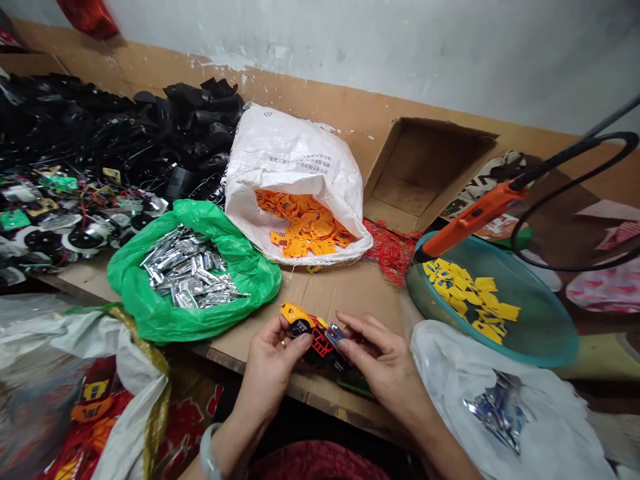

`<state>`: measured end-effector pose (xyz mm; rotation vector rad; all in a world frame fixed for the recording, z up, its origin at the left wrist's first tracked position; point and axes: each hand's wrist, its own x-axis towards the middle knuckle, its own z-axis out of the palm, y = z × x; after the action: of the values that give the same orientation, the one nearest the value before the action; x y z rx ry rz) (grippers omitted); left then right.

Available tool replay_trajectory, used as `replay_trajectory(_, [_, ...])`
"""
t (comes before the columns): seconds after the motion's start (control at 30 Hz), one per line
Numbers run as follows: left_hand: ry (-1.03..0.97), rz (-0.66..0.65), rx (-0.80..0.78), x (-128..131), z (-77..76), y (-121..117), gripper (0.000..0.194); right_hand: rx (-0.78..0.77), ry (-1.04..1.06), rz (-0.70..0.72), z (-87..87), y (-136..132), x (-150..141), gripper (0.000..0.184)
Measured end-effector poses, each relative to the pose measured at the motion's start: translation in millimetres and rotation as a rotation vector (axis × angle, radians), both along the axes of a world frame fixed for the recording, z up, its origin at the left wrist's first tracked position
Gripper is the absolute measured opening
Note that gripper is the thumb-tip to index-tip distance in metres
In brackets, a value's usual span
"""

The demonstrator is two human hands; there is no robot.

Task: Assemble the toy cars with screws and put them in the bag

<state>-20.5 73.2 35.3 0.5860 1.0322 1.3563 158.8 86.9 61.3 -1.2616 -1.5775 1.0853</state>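
Note:
Over the front edge of the cardboard-covered bench, both hands are on a small toy truck (294,313) with a yellow-orange body, a red frame and black wheels. My left hand (274,353) grips its left end between thumb and fingers. My right hand (377,347) pinches a shiny silver-blue part (334,333) against the truck's right end; whether that part is fixed on I cannot tell. A green plastic bag (125,287) of chromed parts (193,270) lies beyond my left hand. Behind the truck, a white woven sack (295,143) holds flat orange pieces (315,227).
An orange electric screwdriver (465,220) hangs at the right above a teal basin (545,333) of yellow pieces (470,293). A white bag (565,427) with shiny parts sits nearest me. Black parts (125,133) pile up back left. An open carton (425,167) leans by the wall.

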Motion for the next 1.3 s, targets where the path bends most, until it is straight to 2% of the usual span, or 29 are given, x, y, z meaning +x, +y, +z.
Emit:
replay_trajectory(0.1, [0.037, -0.011, 0.032, 1, 1.9, 0, 0.036, -0.222, 0.162, -0.035, 1.0, -1, -5, 0.028])
replay_trajectory(0.17, [0.048, -0.021, 0.045, 1, 1.9, -1, 0.036, -0.249, 0.169, -0.016, 1.6, -2, -8, 0.024])
replay_trajectory(0.37, [0.043, -0.057, 0.061, 1, -0.5, -1, 0.034, -0.103, -0.011, 0.036, 1.9, -1, -9, 0.014])
replay_trajectory(0.6, [0.031, -0.074, 0.060, 1, 2.5, 0, 0.033, 0.002, -0.018, 0.034, 1.2, 0, -10, 0.010])
replay_trajectory(0.73, [0.050, -0.073, 0.076, 4, 4.6, 0, 0.031, 0.119, -0.052, 0.002, -1.0, -2, -15, 0.012])
replay_trajectory(0.93, [0.028, 0.000, 0.058, 13, 1.9, -2, 0.034, 0.271, -0.207, -0.048, -1.7, -8, -21, 0.017])
replay_trajectory(1.03, [0.025, 0.008, 0.033, 11, -2.3, -1, 0.036, 0.330, -0.266, -0.012, -1.3, -9, -21, 0.019])
replay_trajectory(1.17, [-0.027, 0.051, 0.010, 2, -6.4, 4, 0.043, 0.257, -0.126, -0.001, -6.3, -10, -18, 0.021])
replay_trajectory(1.3, [-0.107, 0.067, -0.002, -2, -6.1, 8, 0.046, 0.085, 0.007, -0.007, -15.8, -13, -16, 0.026])
